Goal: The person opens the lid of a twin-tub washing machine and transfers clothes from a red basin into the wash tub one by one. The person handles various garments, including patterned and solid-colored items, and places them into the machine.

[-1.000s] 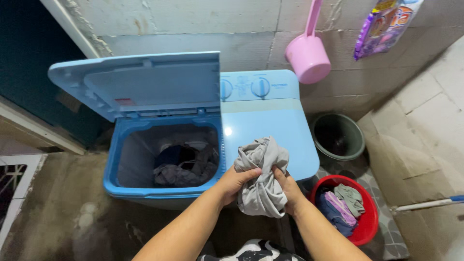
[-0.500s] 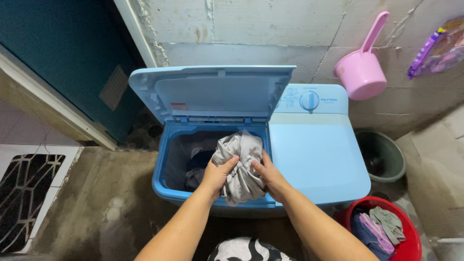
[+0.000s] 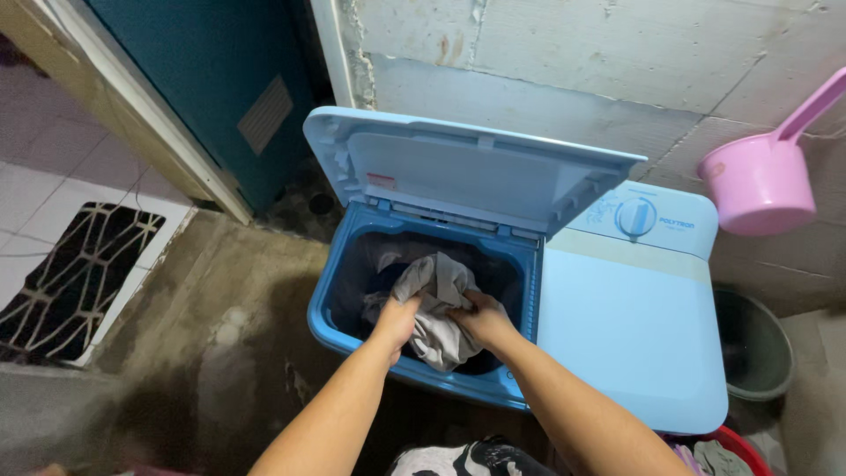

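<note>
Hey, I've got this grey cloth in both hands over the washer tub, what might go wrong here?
Part of the grey cloth hangs close to the tub's front rim, so it may drape over the edge instead of dropping in. The raised lid leans over the opening and might fall onto your left hand or right hand.

Both forearms showing bare, no sleeves reaching into view. Left hand (image 3: 394, 319) and right hand (image 3: 482, 319) going without gloves, rings, watch or bands. Black-and-white patterned garment (image 3: 467, 458) peeking in at bottom edge, bold swirly print, looking like person's own clothing.
</note>
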